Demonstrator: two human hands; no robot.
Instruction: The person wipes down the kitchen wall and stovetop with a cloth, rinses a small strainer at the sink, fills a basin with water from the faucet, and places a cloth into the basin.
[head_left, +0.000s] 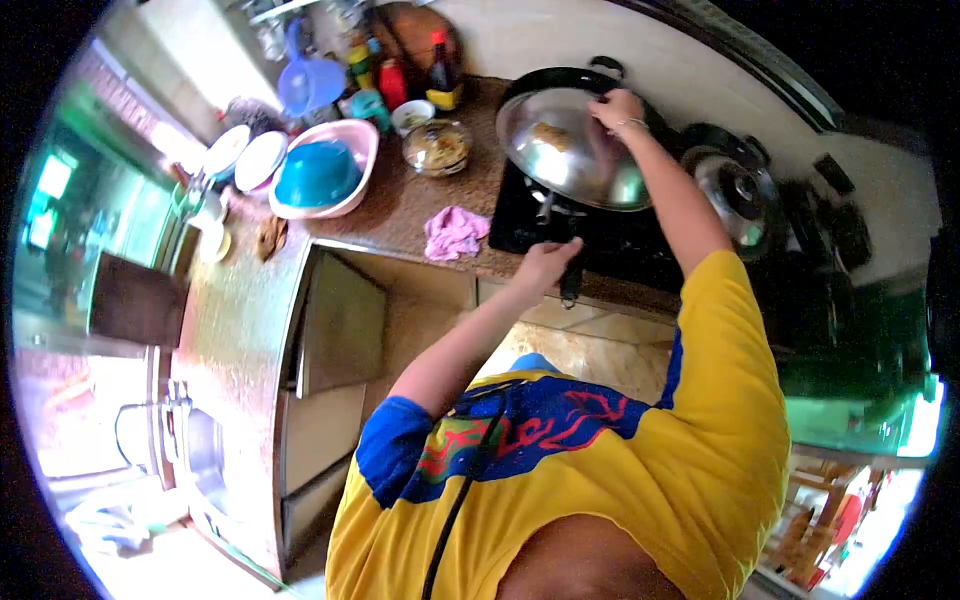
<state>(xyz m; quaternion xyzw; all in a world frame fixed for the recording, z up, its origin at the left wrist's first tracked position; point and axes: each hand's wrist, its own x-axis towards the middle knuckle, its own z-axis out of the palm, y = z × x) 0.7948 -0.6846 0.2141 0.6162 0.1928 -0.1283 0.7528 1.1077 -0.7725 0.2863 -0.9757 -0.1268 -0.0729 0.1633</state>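
A large wok with a shiny domed metal lid (pixel 575 165) sits on the black stove (pixel 515 215). My right hand (pixel 617 112) is closed at the top of the lid, and its fingers hide the knob. Below the wok, my left hand (pixel 548 266) is closed around the dark wok handle (pixel 571 282), which points toward my body. A pink cloth (pixel 456 233) lies on the counter to the left of the stove. Beyond the cloth stands a glass bowl of food (pixel 437 148) with a clear cover.
A second lidded pan (pixel 738 195) stands on the right of the stove. A pink basin (pixel 357 138) holding a blue bowl (pixel 318 174), sauce bottles (pixel 443 80) and plates (pixel 228 152) are at the back left. Below the counter, a cabinet door (pixel 340 320) hangs open.
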